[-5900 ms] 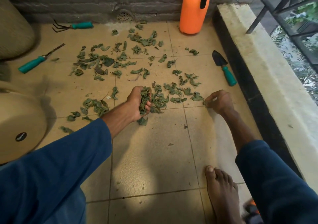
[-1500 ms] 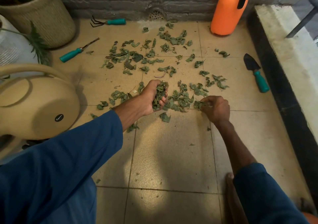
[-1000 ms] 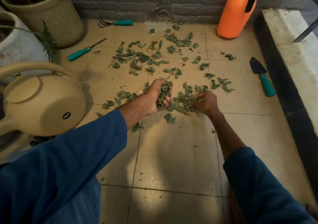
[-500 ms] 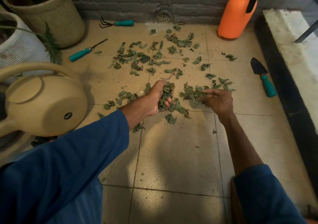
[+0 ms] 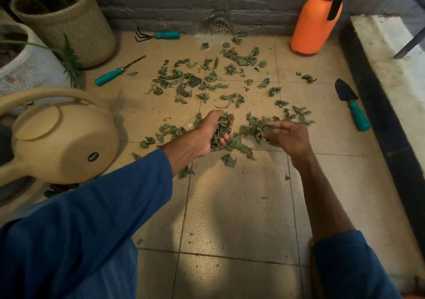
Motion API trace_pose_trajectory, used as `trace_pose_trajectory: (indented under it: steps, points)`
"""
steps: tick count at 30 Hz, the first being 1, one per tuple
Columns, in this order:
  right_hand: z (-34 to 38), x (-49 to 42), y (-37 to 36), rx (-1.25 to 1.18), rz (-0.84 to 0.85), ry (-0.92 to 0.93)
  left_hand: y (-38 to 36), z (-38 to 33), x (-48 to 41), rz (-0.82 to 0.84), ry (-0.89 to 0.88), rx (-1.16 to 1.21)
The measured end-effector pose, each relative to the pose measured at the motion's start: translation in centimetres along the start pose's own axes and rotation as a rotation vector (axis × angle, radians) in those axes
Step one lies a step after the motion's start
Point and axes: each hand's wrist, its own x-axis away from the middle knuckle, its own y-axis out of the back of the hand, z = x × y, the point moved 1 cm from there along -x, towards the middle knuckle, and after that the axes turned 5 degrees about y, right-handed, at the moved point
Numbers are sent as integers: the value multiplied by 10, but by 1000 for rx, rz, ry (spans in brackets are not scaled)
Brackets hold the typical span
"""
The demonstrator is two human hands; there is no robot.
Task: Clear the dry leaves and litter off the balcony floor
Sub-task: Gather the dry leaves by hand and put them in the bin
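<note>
Dry green leaves (image 5: 208, 81) lie scattered over the tan tiled balcony floor (image 5: 232, 202), mostly toward the back wall. My left hand (image 5: 210, 132) grips a wad of leaves (image 5: 222, 131) just above the floor. To its right, my right hand (image 5: 288, 136) is raised a little and pinches a small bunch of leaves (image 5: 256, 126) in its fingertips, close to the left hand. A few loose leaves (image 5: 240, 148) lie on the tile under and between both hands.
A beige watering can (image 5: 62, 138) sits at left, woven and white plant pots (image 5: 66, 20) behind it. A hand rake (image 5: 157, 35), a teal-handled tool (image 5: 115, 72), a trowel (image 5: 351, 104) and an orange sprayer (image 5: 318, 20) ring the leaves. A raised ledge (image 5: 395, 73) runs along the right.
My right hand gathered leaves from the floor at the right, swept them toward the left hand, and has now lifted a bunch off the tile. The left hand kept its wad.
</note>
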Motion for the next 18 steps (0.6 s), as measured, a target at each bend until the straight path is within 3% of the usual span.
trace_pose_trajectory:
  steps: [12, 18]
  points:
    - [45, 19, -5, -225, 172, 53, 2, -3, 2, -79, -36, -12]
    - [78, 24, -12, -122, 214, 204, 6, -2, 0, -77, -15, 25]
